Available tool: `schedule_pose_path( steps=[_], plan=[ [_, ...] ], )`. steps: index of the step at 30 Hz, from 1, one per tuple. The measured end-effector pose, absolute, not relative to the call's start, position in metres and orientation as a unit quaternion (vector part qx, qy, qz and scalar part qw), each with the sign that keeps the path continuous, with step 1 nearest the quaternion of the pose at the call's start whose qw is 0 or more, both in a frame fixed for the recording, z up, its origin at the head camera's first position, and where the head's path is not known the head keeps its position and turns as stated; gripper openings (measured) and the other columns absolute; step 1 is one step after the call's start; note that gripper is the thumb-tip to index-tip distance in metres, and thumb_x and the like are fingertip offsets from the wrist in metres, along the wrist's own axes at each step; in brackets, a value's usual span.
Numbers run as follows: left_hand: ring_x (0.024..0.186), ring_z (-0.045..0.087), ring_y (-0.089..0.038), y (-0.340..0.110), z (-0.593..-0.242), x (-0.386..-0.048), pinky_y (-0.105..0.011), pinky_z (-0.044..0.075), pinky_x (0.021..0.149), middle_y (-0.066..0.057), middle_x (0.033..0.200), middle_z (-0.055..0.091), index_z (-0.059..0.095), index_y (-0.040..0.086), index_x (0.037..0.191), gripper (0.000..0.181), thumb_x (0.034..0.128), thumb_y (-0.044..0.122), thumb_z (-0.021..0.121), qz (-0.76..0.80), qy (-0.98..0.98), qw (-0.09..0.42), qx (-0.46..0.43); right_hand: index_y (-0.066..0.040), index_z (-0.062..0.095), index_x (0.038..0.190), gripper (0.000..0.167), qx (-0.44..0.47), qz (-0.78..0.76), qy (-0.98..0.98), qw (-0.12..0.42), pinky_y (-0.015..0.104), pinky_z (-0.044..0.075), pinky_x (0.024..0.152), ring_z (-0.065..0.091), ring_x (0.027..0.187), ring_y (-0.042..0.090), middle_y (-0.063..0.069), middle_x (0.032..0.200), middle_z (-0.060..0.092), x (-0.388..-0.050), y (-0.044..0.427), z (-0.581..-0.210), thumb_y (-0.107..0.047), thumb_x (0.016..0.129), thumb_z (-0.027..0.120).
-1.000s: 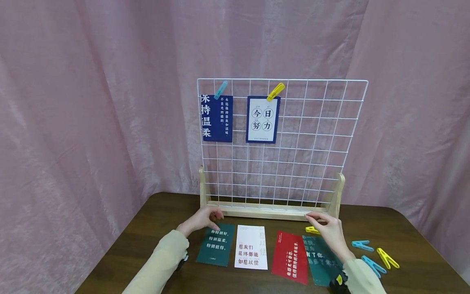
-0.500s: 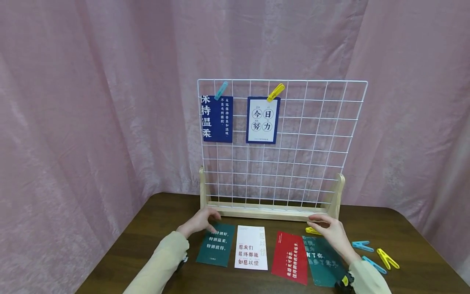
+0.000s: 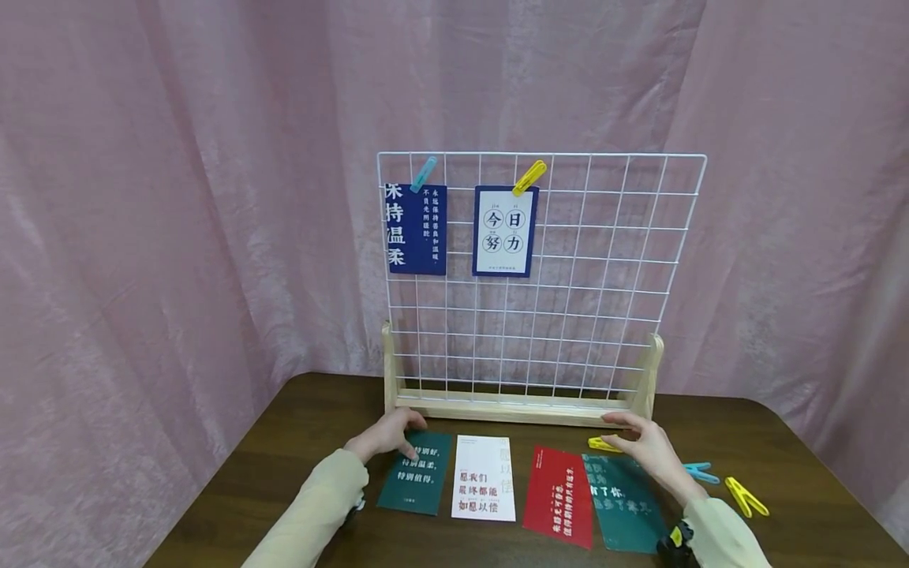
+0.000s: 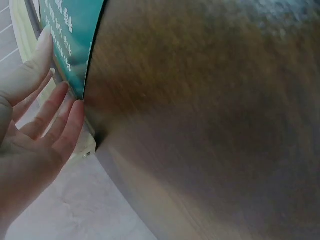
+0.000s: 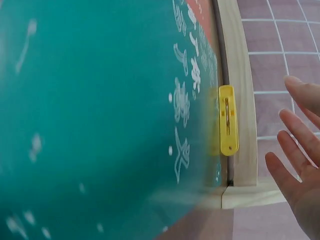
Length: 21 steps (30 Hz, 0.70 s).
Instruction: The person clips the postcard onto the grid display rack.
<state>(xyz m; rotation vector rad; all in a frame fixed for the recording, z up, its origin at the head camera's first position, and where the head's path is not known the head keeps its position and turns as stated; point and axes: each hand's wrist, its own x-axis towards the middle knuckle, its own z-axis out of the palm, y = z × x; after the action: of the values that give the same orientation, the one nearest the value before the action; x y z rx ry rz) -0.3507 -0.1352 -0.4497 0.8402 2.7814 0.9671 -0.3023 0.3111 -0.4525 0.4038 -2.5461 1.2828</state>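
Observation:
My left hand [image 3: 387, 435] is at the top left corner of a dark green card [image 3: 408, 487] lying on the table. In the left wrist view, the thumb lies over that card [image 4: 80, 30] while the other fingers of the hand [image 4: 32, 145] stay loosely extended near its edge. My right hand [image 3: 649, 454] hovers with fingers apart by a yellow clothespin [image 3: 600, 444], just above a second green card [image 3: 628, 521]. Nothing is between the fingers of the right hand [image 5: 302, 165] in the right wrist view. A white card [image 3: 474, 459] and a red card [image 3: 557, 505] lie between the hands.
Behind the cards stands a white wire grid [image 3: 604, 154] in a wooden base [image 3: 521, 412]. A blue clothespin [image 3: 424, 174] holds a navy card [image 3: 420, 256]; a yellow one [image 3: 529, 178] holds a blue-bordered card [image 3: 503, 256]. At right lie a blue clothespin [image 3: 699, 473] and a yellow clothespin [image 3: 746, 497].
My right hand has shifted slightly to the right, with its thumb and fingers spread wider. The left thumb has come a little further down over the green card. The cards keep their places.

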Motion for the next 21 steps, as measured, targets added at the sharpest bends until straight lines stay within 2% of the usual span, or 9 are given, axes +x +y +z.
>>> schedule_pose_path(
  steps=[5, 10, 17, 21],
  plan=[
    [0.086, 0.042, -0.027, -0.13, -0.455, -0.35, -0.042, 0.037, 0.079, -0.008, 0.09, 0.05, 0.062, 0.001, 0.098, 0.05, 0.0537, 0.005, 0.085, 0.262, 0.925, 0.021, 0.274, -0.001, 0.06, 0.111, 0.037, 0.141, 0.421, -0.888, 0.12, 0.05, 0.044, 0.077, 0.05, 0.098, 0.037, 0.017, 0.107, 0.059, -0.306, 0.314, -0.451, -0.012, 0.078, 0.072],
    [0.082, 0.035, -0.024, -0.127, -0.458, -0.348, -0.04, 0.033, 0.076, -0.004, 0.084, 0.045, 0.058, 0.006, 0.089, 0.049, 0.0497, 0.009, 0.087, 0.244, 0.932, 0.01, 0.268, -0.001, 0.06, 0.111, 0.038, 0.137, 0.415, -0.893, 0.103, 0.045, 0.045, 0.075, 0.049, 0.098, 0.037, 0.018, 0.108, 0.058, -0.309, 0.317, -0.453, -0.013, 0.077, 0.072],
    [0.077, 0.038, -0.02, -0.129, -0.453, -0.348, -0.034, 0.037, 0.07, -0.006, 0.083, 0.041, 0.052, 0.005, 0.086, 0.051, 0.05, 0.009, 0.087, 0.25, 0.925, 0.017, 0.287, -0.001, 0.061, 0.109, 0.036, 0.14, 0.407, -0.897, 0.101, 0.049, 0.043, 0.077, 0.05, 0.097, 0.037, 0.017, 0.106, 0.059, -0.313, 0.321, -0.456, -0.01, 0.076, 0.073],
    [0.075, 0.041, -0.021, -0.134, -0.446, -0.352, -0.032, 0.039, 0.068, -0.007, 0.082, 0.043, 0.053, 0.003, 0.086, 0.05, 0.0502, 0.007, 0.087, 0.27, 0.91, 0.022, 0.313, 0.0, 0.061, 0.108, 0.036, 0.147, 0.409, -0.896, 0.091, 0.046, 0.045, 0.077, 0.051, 0.096, 0.037, 0.017, 0.106, 0.058, -0.315, 0.325, -0.458, -0.009, 0.075, 0.073]
  ],
)
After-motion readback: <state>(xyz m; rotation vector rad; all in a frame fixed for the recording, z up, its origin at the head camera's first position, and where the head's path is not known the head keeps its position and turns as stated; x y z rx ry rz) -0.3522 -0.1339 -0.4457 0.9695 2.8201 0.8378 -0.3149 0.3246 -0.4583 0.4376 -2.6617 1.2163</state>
